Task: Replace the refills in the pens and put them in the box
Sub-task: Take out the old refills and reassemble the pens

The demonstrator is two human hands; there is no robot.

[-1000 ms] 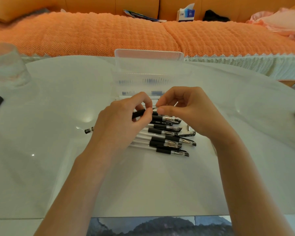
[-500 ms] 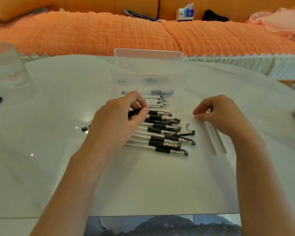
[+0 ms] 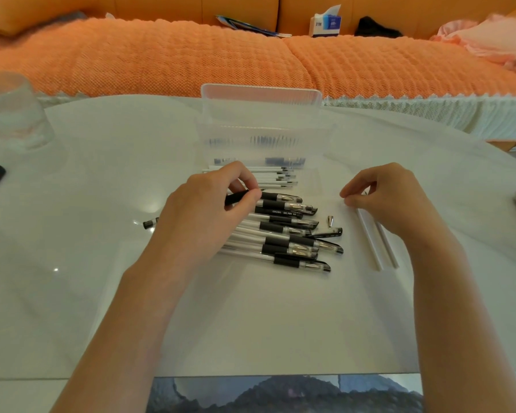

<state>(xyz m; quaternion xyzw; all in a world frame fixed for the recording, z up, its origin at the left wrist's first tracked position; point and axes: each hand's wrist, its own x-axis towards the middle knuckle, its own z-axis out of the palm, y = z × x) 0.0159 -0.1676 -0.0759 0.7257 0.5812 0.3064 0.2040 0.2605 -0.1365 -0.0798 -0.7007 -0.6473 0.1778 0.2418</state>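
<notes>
My left hand (image 3: 209, 210) grips a pen (image 3: 237, 197) by its black sleeve, fingers and thumb curled round it. The pen lies almost left to right, its back end poking out on the left of the hand. My right hand (image 3: 390, 201) is curled, thumb and forefinger tips together at the far end of two white tubes (image 3: 376, 248) (whether it actually grips one I cannot tell). These run away from me, far ends leaning left.

Between the hands sits the pile of pens (image 3: 286, 236), long axes left to right, points to the right; one barrel reads "GEL PEN". A loose metal tip (image 3: 330, 220) and a short black piece (image 3: 328, 233) lie just beside the pile. Thin white refills (image 3: 276, 177) lie in a row against the clear box (image 3: 262, 129), points right.

Bare counter (image 3: 251, 323) stretches from the pile to the near edge. A glass (image 3: 9, 114) stands far left. The tissue box (image 3: 325, 23) on the sofa (image 3: 161, 55) has blue print too small to read.
</notes>
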